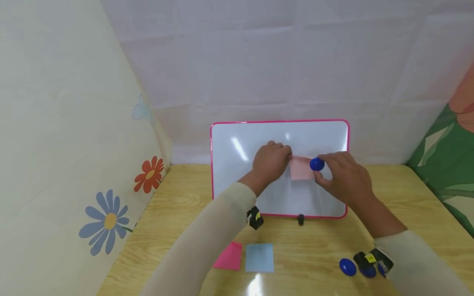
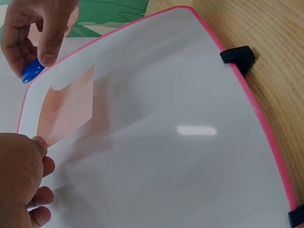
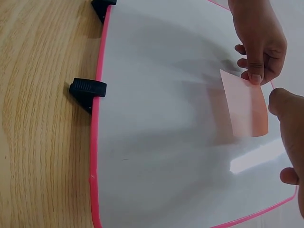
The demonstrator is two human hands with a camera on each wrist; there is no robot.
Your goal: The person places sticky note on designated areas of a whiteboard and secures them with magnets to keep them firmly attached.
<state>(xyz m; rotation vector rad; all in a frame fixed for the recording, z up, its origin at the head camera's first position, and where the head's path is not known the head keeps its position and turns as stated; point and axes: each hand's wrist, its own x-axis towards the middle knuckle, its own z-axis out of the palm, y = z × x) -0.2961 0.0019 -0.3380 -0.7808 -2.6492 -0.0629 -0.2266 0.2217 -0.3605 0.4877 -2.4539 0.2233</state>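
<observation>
A light pink sticky note (image 2: 71, 109) is held up in front of the whiteboard (image 1: 237, 176), its shadow falling on the white surface. My left hand (image 1: 272, 161) pinches one upper corner of the note between thumb and finger. Between the thumb and fingertips of my right hand (image 1: 346, 174) is a round blue magnet (image 1: 317, 164), close to the note's other upper corner. In the left wrist view the magnet (image 2: 33, 71) stands apart from the paper. The right wrist view shows the right hand (image 3: 290, 128) at its edge, with the magnet hidden.
The pink-rimmed board stands on black feet (image 1: 301, 220) on a wooden table (image 1: 185, 197). A hot pink note (image 1: 230, 257) and a light blue note (image 1: 259, 257) lie in front. More blue magnets (image 1: 347, 267) lie at right, partly behind the right wrist's camera.
</observation>
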